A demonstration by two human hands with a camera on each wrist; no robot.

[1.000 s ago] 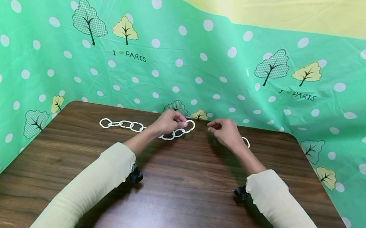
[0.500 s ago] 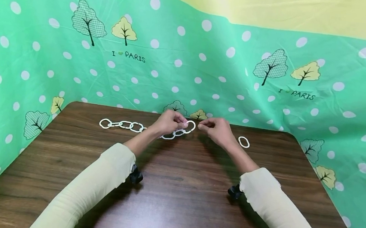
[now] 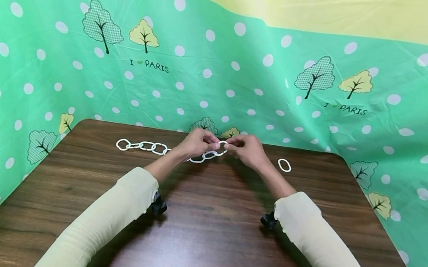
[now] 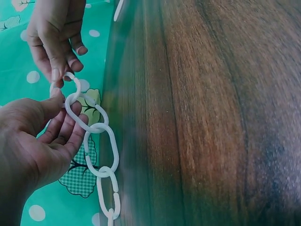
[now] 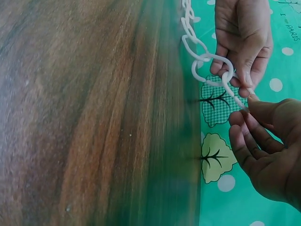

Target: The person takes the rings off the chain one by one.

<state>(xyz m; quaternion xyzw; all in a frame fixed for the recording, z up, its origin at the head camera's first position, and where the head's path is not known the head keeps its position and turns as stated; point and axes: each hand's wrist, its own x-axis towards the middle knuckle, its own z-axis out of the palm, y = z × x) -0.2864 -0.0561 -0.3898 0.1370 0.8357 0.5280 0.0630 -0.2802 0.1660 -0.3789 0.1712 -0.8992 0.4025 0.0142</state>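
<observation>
Chain of white oval links (image 3: 196, 162) lies along the far part of the table (image 3: 204, 220), reaching from your left toward the middle, where its end link (image 3: 222, 142) is raised between your two hands. Your left hand (image 3: 198, 142) pinches that end link between thumb and forefinger, with the other fingers loosely bent beneath. Your right hand (image 3: 249, 151) has thumb and forefinger pinched on the opposite side of the same link, its spare fingers curving gently away. Your fingertips are close together, and they cover part of the link. From there the next links hang down in a slant; a stretch of the chain is hidden behind your left hand and wrist. Some links show a small slit in the side. One loose link (image 3: 279, 165) lies flat on the table to your right, apart from the chain. You wear pale sleeves (image 3: 97, 221), with a black device (image 3: 159, 205) at each wrist. Behind the table hangs a green cloth (image 3: 207, 53) with white dots and printed trees.
</observation>
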